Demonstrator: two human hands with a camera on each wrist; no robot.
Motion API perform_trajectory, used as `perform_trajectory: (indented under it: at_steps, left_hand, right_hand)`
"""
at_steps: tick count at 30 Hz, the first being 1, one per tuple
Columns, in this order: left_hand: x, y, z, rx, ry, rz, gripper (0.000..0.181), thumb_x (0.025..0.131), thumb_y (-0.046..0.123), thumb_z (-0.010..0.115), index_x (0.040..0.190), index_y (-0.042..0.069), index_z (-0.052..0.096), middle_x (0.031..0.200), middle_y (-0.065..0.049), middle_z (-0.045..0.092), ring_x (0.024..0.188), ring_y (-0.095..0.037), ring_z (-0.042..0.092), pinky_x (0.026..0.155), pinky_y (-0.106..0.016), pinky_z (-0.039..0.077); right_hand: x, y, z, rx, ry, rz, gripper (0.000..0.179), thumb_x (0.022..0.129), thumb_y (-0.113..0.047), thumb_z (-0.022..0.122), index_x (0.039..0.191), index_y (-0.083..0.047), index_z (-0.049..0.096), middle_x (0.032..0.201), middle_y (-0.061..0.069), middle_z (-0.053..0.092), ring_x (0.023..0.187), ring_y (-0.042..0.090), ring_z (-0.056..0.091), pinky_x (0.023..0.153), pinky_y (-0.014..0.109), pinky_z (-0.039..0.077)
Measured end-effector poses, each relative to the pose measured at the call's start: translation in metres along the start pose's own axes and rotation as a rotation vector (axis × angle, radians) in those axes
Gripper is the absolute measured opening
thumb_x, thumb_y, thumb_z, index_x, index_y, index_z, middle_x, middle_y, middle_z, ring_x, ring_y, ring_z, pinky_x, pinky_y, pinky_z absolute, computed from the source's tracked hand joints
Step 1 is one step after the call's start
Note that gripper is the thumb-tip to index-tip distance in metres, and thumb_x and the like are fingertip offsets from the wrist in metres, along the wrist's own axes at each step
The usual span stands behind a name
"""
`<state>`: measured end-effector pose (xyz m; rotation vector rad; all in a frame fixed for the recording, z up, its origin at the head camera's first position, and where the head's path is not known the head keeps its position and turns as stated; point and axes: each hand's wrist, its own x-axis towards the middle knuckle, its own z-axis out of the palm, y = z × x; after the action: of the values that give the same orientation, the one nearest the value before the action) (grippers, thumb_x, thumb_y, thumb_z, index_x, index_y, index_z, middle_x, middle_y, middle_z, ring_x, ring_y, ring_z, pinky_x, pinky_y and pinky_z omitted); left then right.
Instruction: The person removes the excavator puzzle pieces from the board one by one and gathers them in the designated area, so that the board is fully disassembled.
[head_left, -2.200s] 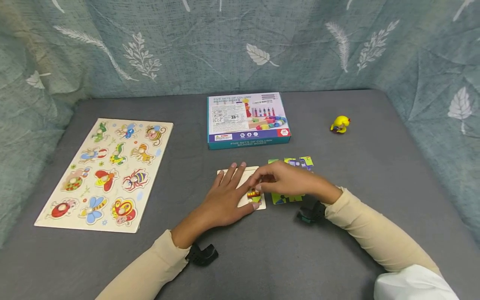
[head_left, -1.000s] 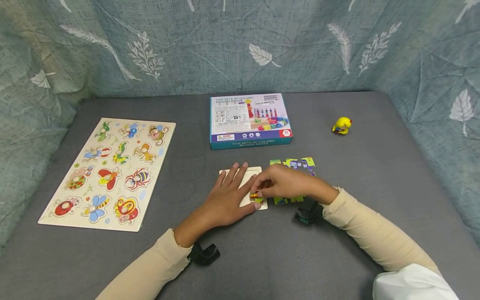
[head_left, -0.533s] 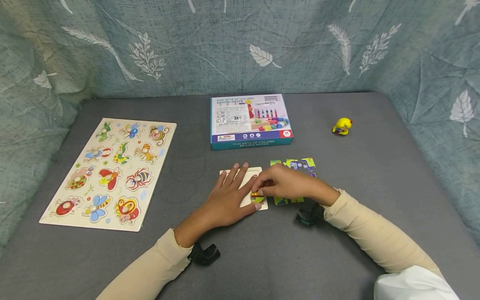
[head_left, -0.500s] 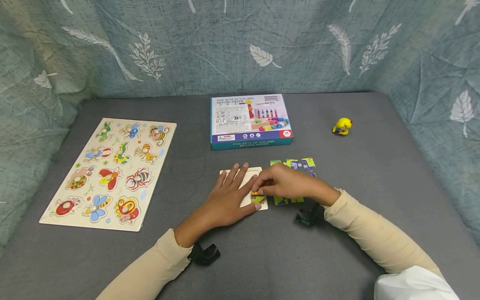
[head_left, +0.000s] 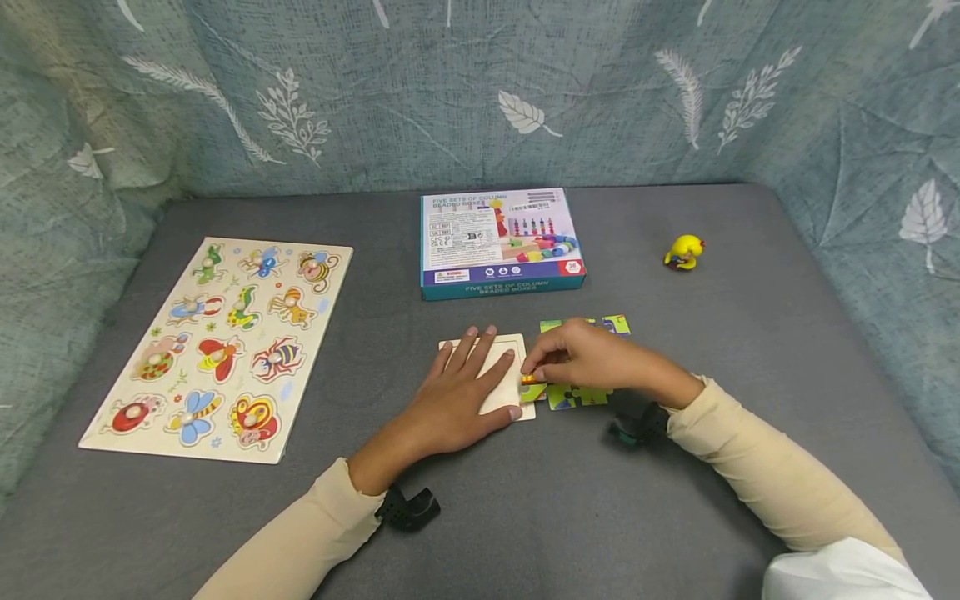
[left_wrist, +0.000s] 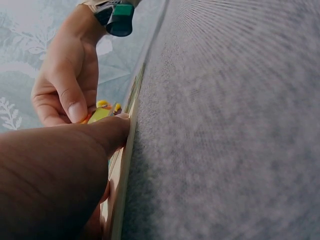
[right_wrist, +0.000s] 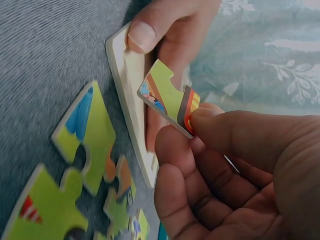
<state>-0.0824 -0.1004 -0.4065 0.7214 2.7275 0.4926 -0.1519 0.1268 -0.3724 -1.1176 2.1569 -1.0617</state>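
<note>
My left hand (head_left: 453, 400) lies spread on the pale wooden puzzle frame (head_left: 498, 398), its thumb at the near rim. Just over the frame's right edge, my right hand (head_left: 592, 354) pinches a jigsaw piece (head_left: 534, 390) between thumb and fingers. In the right wrist view this jigsaw piece (right_wrist: 167, 95) is green with a red and yellow band, tilted and raised off the frame. The recess of the frame shows bare wood beside the left fingers. Several loose green jigsaw pieces (head_left: 573, 395) lie right of the frame, partly hidden beneath the right hand.
A peg board of insects (head_left: 255, 333) lies at the left. Behind the frame is a flat bead-set box (head_left: 498, 242). A small yellow toy (head_left: 684, 252) sits at the back right, before a leaf-patterned curtain (head_left: 615, 92).
My right hand has moved right with the jigsaw piece, from the frame's lower right corner to over its right edge. The left hand stays in place on the frame.
</note>
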Motion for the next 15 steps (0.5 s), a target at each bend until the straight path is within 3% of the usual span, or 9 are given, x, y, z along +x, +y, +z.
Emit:
perform_trajectory:
  at_steps: [15]
  left_hand:
    - [0.001,0.001,0.001,0.001,-0.006,-0.018,0.075,0.097,0.058,0.045,0.156,0.018,0.023,0.162,-0.008,-0.004,0.146,-0.025,-0.012,0.114,-0.049,-0.007]
  right_hand:
    - [-0.025,0.009,-0.021,0.024,0.030,0.056,0.014,0.092,0.002,0.063,0.099,-0.002,0.074,0.095,0.001,0.071,0.079,0.014,0.062,0.071,0.029,0.052]
